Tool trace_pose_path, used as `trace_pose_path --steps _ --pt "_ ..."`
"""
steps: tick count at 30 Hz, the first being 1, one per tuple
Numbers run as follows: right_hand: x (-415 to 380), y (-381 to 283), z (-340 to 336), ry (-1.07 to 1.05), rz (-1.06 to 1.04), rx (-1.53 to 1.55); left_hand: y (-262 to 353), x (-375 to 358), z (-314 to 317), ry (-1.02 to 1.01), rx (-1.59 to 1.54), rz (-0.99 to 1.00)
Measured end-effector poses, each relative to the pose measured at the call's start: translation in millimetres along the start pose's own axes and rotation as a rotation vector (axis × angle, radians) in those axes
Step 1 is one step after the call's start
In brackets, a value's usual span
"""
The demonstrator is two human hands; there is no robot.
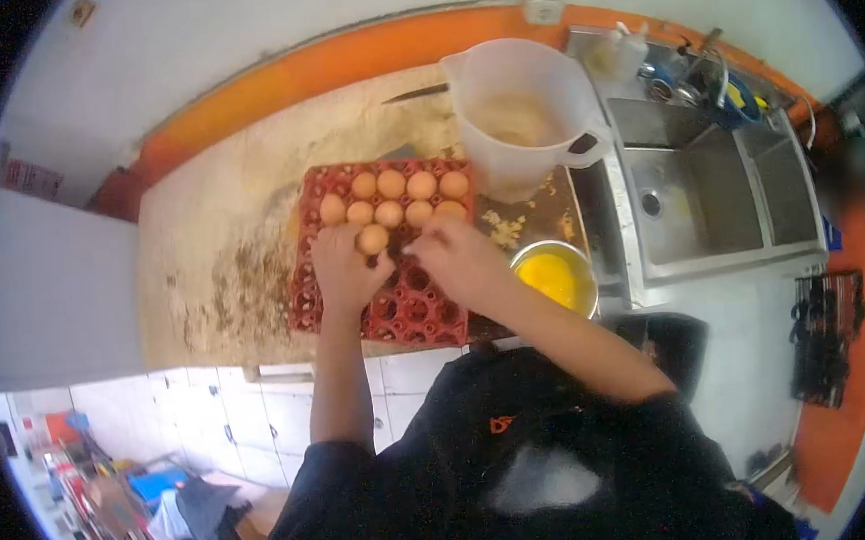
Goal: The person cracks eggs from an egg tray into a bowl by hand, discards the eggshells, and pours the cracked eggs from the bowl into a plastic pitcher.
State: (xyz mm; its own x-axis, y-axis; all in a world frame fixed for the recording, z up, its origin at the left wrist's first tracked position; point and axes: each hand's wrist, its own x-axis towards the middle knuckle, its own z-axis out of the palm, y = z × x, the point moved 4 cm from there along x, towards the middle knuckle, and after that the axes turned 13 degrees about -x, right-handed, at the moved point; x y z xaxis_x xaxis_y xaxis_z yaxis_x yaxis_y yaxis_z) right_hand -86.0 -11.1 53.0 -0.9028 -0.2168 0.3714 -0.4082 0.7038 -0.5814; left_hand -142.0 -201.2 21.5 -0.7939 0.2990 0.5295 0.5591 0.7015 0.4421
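Brown eggs fill the back rows of a red egg tray, whose front cups hold no eggs. My left hand is over the tray's left part, its fingers curled beside a single egg in front of the rows; the fingertips are partly hidden. My right hand is above the tray's middle right, with fingers bent together near the tray; what they hold, if anything, is too small to tell. To the right of the tray stands a metal bowl with yellow beaten egg in it.
Behind the bowl is a large translucent jug with a handle. A knife lies near the wall. Yellowish crumbs are scattered on a dark board. On the right is a steel sink; the worktop extends left.
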Motion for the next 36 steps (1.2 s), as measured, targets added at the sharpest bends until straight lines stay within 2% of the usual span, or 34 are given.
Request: trace_pose_path --steps 1,3,6,8,9,11,14,16,18,19,20,22,23,25,30,32,34,36 --pt "-6 2 -6 0.090 -0.049 -0.079 5 2 -3 -0.008 -0.028 0.008" --pt "-13 9 -28 0.184 0.051 -0.026 1 9 -4 -0.007 -0.094 0.044" --pt "-38 26 -47 0.177 0.104 0.020 0 9 -5 0.004 -0.118 0.050" --pt "-65 50 -51 0.265 0.305 0.244 0 9 -8 -0.015 -0.105 0.037" --pt "-78 61 -52 0.259 0.308 0.242 -2 8 -4 -0.014 -0.113 0.060" --pt "-104 81 -60 0.264 0.484 0.392 0 8 -4 -0.020 -0.132 0.080" --pt "-134 86 -81 0.337 0.562 0.489 2 11 -4 -0.059 -0.130 0.059" --pt "-155 102 -92 0.374 0.565 0.419 5 12 -5 -0.016 -0.098 0.080" --pt "-179 115 -100 0.397 0.828 0.543 10 13 -6 -0.045 -0.082 0.058" --pt "-185 116 -104 0.455 0.865 0.541 8 14 -4 -0.072 -0.044 0.036" --pt "-192 119 -106 0.501 0.908 0.715 7 14 -3 -0.100 -0.005 0.014" --pt "-202 124 -112 0.564 1.040 0.737 10 13 -2 -0.076 -0.022 0.053" --pt "-210 129 -115 0.580 1.058 0.728 9 11 0 -0.109 0.009 0.047" --pt "-222 139 -117 0.561 0.940 0.792 4 11 3 -0.140 0.030 0.087" --pt "-236 145 -122 0.600 1.045 0.687 1 12 7 -0.195 0.058 0.044" --pt "-235 142 -125 0.583 1.045 0.647 0 12 7 -0.176 0.036 0.104" --pt "-235 142 -125 0.547 1.117 0.604 3 13 9 -0.213 0.065 0.045" --pt "-239 147 -121 0.553 1.129 0.580 5 15 9 -0.241 0.138 0.103"
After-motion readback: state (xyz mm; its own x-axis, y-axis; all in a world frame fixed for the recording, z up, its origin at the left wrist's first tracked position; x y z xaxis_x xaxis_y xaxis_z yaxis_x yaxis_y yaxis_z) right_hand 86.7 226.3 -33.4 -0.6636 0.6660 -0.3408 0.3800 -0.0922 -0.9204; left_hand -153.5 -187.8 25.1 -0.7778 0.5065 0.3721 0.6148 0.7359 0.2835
